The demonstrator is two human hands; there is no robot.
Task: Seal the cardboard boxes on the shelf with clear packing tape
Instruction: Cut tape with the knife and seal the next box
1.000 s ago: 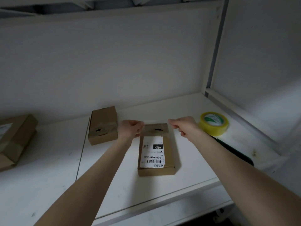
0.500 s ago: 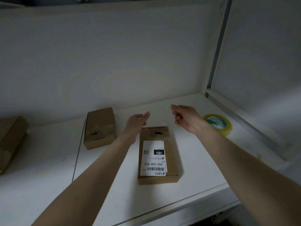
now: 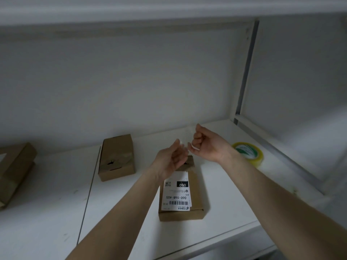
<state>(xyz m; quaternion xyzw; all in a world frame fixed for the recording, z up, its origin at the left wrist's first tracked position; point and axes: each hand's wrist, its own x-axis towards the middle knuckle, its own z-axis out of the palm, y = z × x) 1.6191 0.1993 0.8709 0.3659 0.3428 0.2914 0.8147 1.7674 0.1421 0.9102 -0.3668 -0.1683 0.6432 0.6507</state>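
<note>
Just above the middle of the frame both hands hover over the far end of the labelled box, which lies flat on the white shelf at lower centre, shipping label up. The right hand has its fingers curled, thumb against forefinger, and appears to pinch a short strip of clear tape. Only a pale curled edge and a faint sheen show. The left hand sits just beside it with fingers fairly straight and loose, holding nothing I can make out. Whether its tips touch the strip cannot be told.

The strip will likely be the awkward part: thin, limp and sticky on one face, so it will probably fold onto itself or cling to skin (and it is almost invisible in this dim light). Taking it by its two extreme ends and keeping it taut looks like the safest hold. The box looks light and stiff, so it may skate on the smooth shelf when the tape is pressed down. A flat palm on its lid should steady it.

The yellow-cored tape roll lies flat at the right of the frame, apart from the box and partly behind the right wrist. A second box sits left of centre with a torn-looking flap, and a third box is cut off by the left edge.
</note>
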